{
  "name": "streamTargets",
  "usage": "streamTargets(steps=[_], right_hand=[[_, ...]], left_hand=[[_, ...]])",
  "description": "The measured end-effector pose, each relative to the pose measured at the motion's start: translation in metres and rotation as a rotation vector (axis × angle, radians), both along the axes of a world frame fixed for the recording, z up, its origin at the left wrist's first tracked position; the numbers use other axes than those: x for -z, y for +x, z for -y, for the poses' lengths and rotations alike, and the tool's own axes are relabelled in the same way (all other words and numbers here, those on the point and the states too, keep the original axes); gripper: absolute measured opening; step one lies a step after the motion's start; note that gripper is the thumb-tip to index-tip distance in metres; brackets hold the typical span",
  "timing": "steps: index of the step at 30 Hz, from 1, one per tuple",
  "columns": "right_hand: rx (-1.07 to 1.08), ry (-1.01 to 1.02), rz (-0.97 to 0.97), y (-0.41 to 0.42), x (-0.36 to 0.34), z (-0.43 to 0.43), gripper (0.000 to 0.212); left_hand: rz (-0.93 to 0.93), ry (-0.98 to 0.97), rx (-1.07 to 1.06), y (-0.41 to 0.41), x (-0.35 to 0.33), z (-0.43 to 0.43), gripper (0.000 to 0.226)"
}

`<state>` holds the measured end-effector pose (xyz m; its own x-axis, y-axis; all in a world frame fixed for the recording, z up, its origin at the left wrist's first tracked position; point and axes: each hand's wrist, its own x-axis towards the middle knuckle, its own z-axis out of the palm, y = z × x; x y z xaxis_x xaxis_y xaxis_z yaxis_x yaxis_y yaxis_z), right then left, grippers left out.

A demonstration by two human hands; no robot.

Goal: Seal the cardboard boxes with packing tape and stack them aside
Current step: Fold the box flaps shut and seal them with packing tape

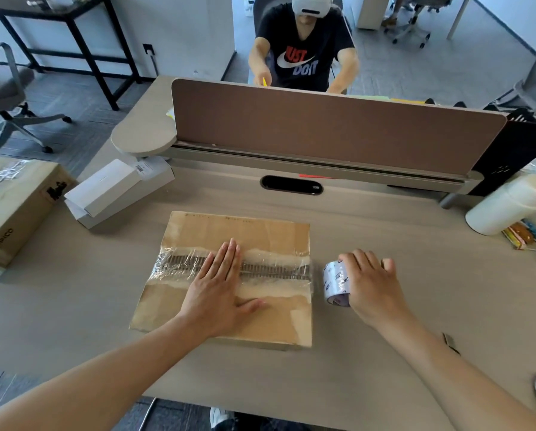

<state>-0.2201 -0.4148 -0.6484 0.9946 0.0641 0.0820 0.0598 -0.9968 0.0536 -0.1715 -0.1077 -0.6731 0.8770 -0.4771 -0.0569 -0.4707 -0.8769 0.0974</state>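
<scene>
A flat brown cardboard box (pixel 238 231) lies in the middle of the desk, with clear tape running left to right across its middle seam. My left hand (pixel 220 284) presses flat on the taped seam, fingers straight and pointing away from me. Just off the box's right edge, my right hand (pixel 372 284) grips a roll of clear packing tape (pixel 335 283); a strip of tape stretches from the roll onto the box.
A larger brown box (pixel 18 206) sits at the desk's left edge, with white boxes (pixel 114 191) beside it. A brown divider panel (pixel 322 126) closes the back; a person sits behind it. White bottles (pixel 509 203) and snack wrappers (pixel 521 239) lie at the right.
</scene>
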Motion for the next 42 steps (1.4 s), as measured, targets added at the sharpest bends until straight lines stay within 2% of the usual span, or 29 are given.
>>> streamTargets(steps=[5,12,14,16,18,23,25,28,31,35,39,42], right_hand=[[0.037,-0.055,-0.070,-0.002,0.011,-0.004,0.069],[0.039,-0.094,-0.144,0.000,0.024,-0.009,0.077],[0.024,-0.087,-0.159,0.000,0.026,-0.011,0.072],[0.008,-0.058,-0.158,0.000,0.026,-0.010,0.056],[-0.015,0.030,-0.197,0.000,0.029,-0.003,0.049],[-0.077,0.470,-0.292,0.002,0.031,0.027,0.069],[-0.119,0.562,-0.300,0.002,0.028,0.032,0.077],[-0.186,0.662,-0.344,0.002,0.022,0.037,0.078],[-0.175,0.744,-0.405,0.003,0.027,0.046,0.062],[-0.147,0.811,-0.483,0.005,0.031,0.063,0.049],[-0.244,0.838,-0.570,-0.001,0.029,0.057,0.050],[-0.279,0.846,-0.590,-0.011,0.039,0.049,0.053]], left_hand=[[-0.016,-0.051,0.019,0.002,0.001,0.000,0.087],[-0.013,-0.038,0.018,0.001,0.001,0.000,0.084],[-0.021,-0.012,0.044,0.000,0.001,-0.001,0.075],[-0.033,0.023,0.082,0.001,-0.001,-0.002,0.070],[-0.041,0.040,0.114,0.001,-0.003,-0.001,0.070],[-0.067,0.016,0.065,-0.009,-0.005,0.014,0.073],[-0.097,-0.050,0.008,-0.023,-0.007,0.040,0.077],[-0.138,-0.113,-0.097,-0.042,-0.009,0.101,0.086],[-0.111,-0.004,-0.136,-0.047,-0.008,0.135,0.084],[-0.126,0.018,-0.085,-0.044,-0.006,0.132,0.085],[-0.106,0.056,0.006,-0.044,-0.012,0.109,0.080],[-0.075,0.062,-0.014,-0.048,-0.010,0.102,0.076]])
